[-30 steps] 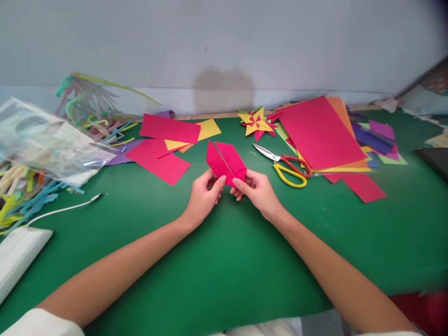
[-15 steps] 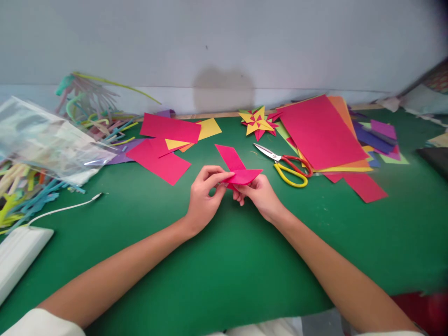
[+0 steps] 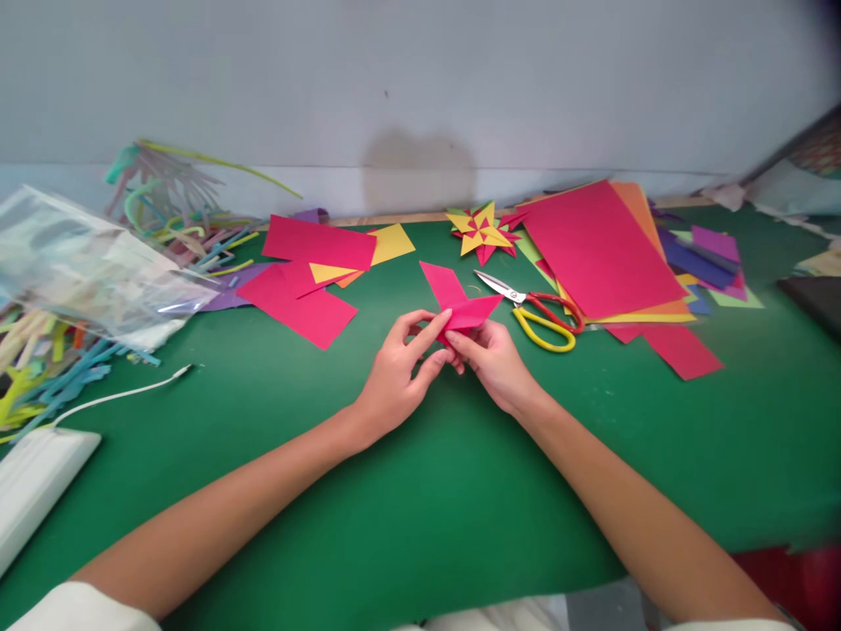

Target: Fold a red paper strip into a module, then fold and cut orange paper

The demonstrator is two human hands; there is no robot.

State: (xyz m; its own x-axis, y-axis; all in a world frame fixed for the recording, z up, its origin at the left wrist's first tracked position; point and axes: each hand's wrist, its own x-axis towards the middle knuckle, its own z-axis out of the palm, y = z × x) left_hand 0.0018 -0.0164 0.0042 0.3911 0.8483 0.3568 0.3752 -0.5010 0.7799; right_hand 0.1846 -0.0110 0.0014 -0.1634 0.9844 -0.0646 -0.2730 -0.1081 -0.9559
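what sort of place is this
Probably a papercraft workspace: scissors, a folded paper star and a stack of coloured sheets lie on a green tabletop.

Behind the scissors (image 3: 516,298) sits a yellow-and-red paper star (image 3: 482,235); right of the scissors lies a paper stack (image 3: 601,250), red on top. Well left of them are loose paper pieces (image 3: 320,242), pipe cleaners (image 3: 82,377), a clear bag (image 3: 98,263) and a white box (image 3: 49,478).
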